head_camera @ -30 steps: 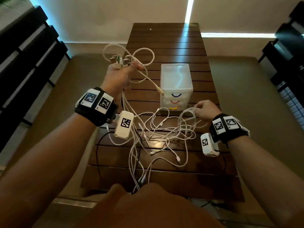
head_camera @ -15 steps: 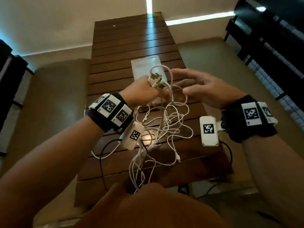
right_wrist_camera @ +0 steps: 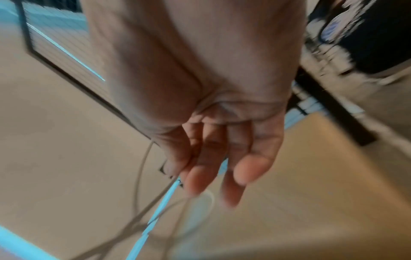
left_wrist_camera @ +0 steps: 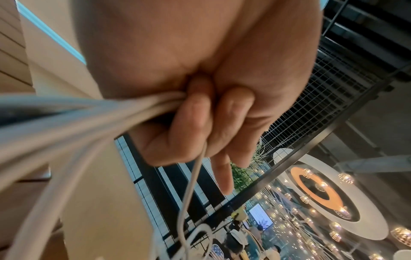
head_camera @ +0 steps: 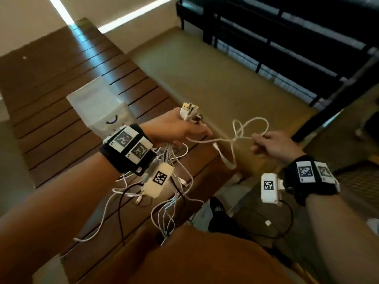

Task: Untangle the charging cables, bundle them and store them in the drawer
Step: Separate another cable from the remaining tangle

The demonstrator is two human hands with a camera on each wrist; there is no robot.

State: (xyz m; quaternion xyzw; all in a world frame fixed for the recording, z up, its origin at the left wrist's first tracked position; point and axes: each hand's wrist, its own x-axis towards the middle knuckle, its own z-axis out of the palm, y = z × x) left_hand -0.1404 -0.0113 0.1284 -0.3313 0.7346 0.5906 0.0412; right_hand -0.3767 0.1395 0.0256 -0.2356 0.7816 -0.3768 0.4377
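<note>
The left hand (head_camera: pixel 176 128) is held raised above the table edge, its fingers curled round a bunch of white cable plugs (head_camera: pixel 189 113) that stick up out of the fist. In the left wrist view the cords are seen clamped between curled fingers (left_wrist_camera: pixel 195 112) and the palm. The right hand (head_camera: pixel 272 145) is held out to the right, beyond the table edge, and one white cable (head_camera: pixel 240 132) is pinched between its thumb and fingertips; that cable is stretched from the left hand across to it and is knotted into loops midway. The slatted wooden table (head_camera: pixel 61 83) is seen on the left, and the translucent drawer unit (head_camera: pixel 98 107) stands on it, its drawers shut. The remaining tangle of cables (head_camera: pixel 174 193) hangs from the left fist and is draped over the table's near edge toward the person's lap.
</note>
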